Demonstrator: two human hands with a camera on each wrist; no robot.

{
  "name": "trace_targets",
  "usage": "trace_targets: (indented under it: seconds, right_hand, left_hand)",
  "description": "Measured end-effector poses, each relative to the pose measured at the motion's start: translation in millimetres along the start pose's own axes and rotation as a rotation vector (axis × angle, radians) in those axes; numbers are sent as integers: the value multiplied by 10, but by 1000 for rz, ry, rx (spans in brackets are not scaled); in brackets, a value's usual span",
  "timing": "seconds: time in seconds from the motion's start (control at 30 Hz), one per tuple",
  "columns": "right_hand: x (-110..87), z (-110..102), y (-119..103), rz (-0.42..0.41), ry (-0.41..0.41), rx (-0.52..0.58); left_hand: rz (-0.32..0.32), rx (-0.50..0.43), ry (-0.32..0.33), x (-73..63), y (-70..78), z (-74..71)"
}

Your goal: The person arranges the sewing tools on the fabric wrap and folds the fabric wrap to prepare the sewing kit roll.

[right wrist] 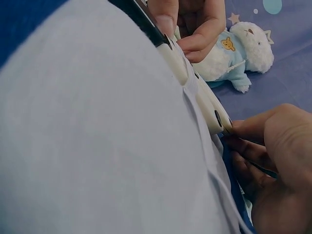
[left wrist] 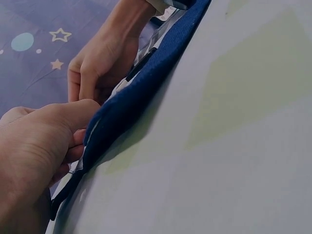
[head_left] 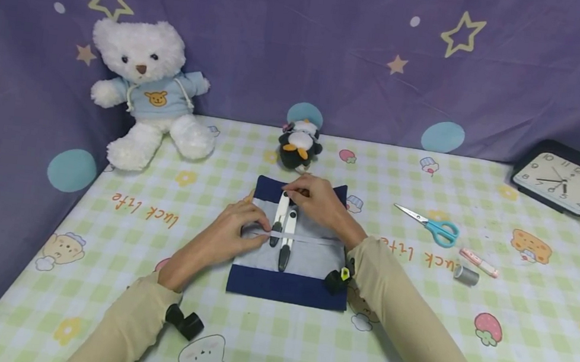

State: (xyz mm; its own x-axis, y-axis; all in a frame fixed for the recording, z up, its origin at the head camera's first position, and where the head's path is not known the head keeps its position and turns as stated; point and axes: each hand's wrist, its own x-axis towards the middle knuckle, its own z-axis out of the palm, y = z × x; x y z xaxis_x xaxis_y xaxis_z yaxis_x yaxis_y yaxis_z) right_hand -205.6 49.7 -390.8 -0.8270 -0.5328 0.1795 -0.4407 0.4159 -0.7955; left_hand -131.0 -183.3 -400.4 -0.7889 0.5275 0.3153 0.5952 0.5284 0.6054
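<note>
Steadily, left hand (head_left: pixel 237 226) pinches the pale band (head_left: pixel 315 240), right hand (head_left: pixel 319 205) the top of the farther white tool (head_left: pixel 282 209).
Between the hands, guide that tool straight while easing the band clear.

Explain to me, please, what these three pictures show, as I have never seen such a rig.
There is no machine, just a person's bare left hand and right hand. The wide picture is taken from the person's head, the others from each wrist. On a checked tablecloth lies a navy-edged grey cloth, with two white-and-black tools under a pale strap. The right hand pinches the far end of the left tool; the left hand seems to pinch the strap. To the right are scissors, a pink stick, a grey spool and a clock; behind sit a penguin toy and a white bear.
</note>
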Motion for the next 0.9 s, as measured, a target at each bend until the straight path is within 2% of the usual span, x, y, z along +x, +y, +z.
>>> trace_targets:
  seconds: [0.4,0.9]
  right_hand:
    - [3,-9,-15,-35,-38,-32]
    - [-1,-4,-29,-20,-76,-34]
  left_hand:
    - [-8,-21,4,2,-19,18]
    - [-47,-26,-20,-8,-5,4]
